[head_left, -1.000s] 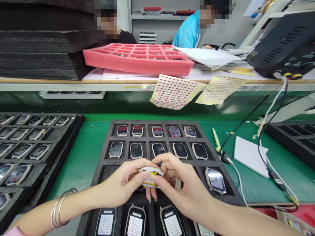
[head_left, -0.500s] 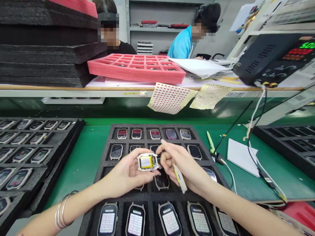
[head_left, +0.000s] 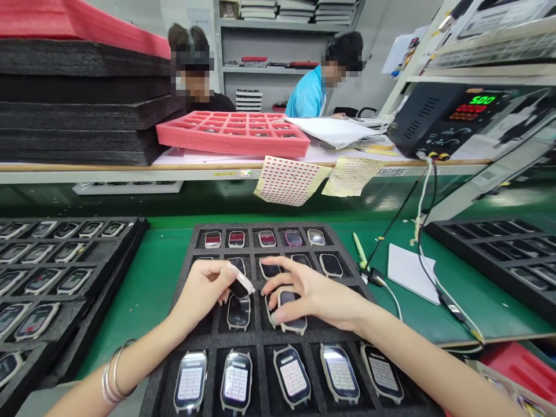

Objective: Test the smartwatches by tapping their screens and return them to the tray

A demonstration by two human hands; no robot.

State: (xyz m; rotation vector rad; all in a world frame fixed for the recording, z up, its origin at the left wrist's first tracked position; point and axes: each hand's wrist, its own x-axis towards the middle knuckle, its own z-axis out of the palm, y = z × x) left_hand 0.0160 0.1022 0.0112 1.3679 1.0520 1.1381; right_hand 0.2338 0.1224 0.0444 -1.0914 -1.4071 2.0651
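My left hand (head_left: 204,286) pinches a smartwatch body (head_left: 242,282), tilted with its pale side edge up and dark face down, above the black foam tray (head_left: 256,341). My right hand (head_left: 313,289) hovers over the tray's middle, fingers spread and thumb apart. Beneath its thumb lies a dark-faced watch piece (head_left: 293,325), overlapping another watch in the same compartment; the thumb covers part of both. To the left, a dark-screened watch (head_left: 238,313) rests in its compartment. Along the near row, several watches (head_left: 237,379) show lit white grid screens.
More foam trays of watches stand left (head_left: 43,278) and right (head_left: 490,255). On the shelf are a pink foam tray (head_left: 234,142), stacked black foam (head_left: 82,116) and a power supply (head_left: 447,121) with hanging cables. White paper (head_left: 410,272) and a green pen (head_left: 359,249) lie right. Two people sit beyond.
My hands have moved apart. The watch body in my left hand has turned over, hiding its yellow battery. The piece from my right hand now lies at the tray's middle, and those fingers have spread.
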